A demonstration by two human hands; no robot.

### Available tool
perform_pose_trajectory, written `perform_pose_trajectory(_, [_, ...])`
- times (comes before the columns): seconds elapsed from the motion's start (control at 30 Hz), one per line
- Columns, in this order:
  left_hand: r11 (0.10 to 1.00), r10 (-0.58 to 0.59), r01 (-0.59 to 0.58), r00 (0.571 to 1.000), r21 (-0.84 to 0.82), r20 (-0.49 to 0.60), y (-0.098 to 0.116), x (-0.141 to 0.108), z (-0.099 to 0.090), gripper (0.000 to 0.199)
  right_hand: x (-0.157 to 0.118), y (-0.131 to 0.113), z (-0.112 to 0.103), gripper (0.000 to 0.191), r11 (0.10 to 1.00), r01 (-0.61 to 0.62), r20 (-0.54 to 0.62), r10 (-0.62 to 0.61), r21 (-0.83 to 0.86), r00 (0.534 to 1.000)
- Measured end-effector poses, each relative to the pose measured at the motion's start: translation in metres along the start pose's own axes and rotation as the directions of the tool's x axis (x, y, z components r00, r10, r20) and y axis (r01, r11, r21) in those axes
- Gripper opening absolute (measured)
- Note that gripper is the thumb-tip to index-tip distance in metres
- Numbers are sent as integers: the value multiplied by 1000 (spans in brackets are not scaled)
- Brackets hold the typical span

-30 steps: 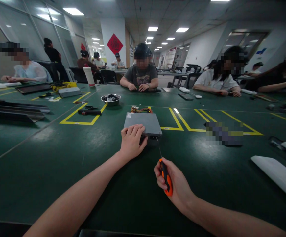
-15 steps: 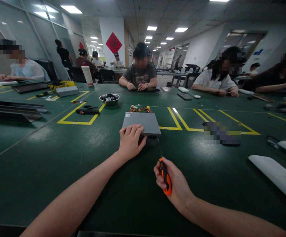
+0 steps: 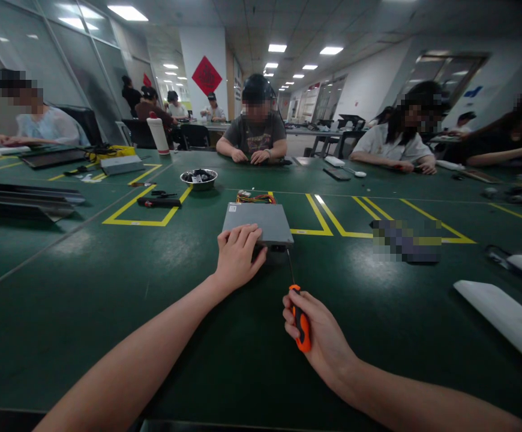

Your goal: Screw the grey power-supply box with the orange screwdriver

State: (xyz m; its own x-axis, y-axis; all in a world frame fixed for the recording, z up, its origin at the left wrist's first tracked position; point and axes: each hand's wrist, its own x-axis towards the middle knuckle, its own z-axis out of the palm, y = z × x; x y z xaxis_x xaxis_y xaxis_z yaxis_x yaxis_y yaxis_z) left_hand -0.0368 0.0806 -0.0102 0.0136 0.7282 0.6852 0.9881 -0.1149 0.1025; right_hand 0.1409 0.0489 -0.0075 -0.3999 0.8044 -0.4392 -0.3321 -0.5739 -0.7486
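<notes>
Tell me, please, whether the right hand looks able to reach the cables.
Probably not directly: the right hand holds the screwdriver, and the box, with the left hand on it, lies in front of the cables.

Matt grey metal, smooth on top, clads the box; at its five o'clock, a screwdriver pairs a metal shaft with a handle (plastic or rubber, by its look). Shiny metal forms the bowl at ten o'clock, smooth plastic the long white piece at four; the smooth table shines softly.
</notes>
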Motion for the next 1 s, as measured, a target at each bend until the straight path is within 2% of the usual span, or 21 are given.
perform_pose_trajectory(0.27, [1000, 3, -3, 1000, 0, 7, 0, 0, -1, 29, -6, -3, -1, 25, 996, -92, -1, 92, -8, 996])
perform_pose_trajectory(0.43, [1000, 6, -6, 1000, -3, 1, 0, 0, 0, 29, -3, -4, -1, 20, 997, -61, -57, 64, 42, 996])
perform_pose_trajectory(0.57, [1000, 9, -9, 1000, 0, 2, 0, 0, 0, 29, -3, -4, 0, 13, 999, -32, -37, 34, 36, 999])
perform_pose_trajectory(0.7, [1000, 6, -6, 1000, 6, 2, 0, 0, 0, 29, -4, -4, 1, 15, 999, -28, -15, 28, 28, 999])
perform_pose_trajectory(0.87, [1000, 2, -2, 1000, 10, -9, 0, 0, 0, 29, -3, -3, -2, 21, 996, -87, 11, 87, 31, 996])
perform_pose_trajectory(1.0, [1000, 4, -4, 1000, 10, -2, 1, 0, 0, 29, -3, -4, -1, 22, 995, -91, -7, 92, 42, 996])
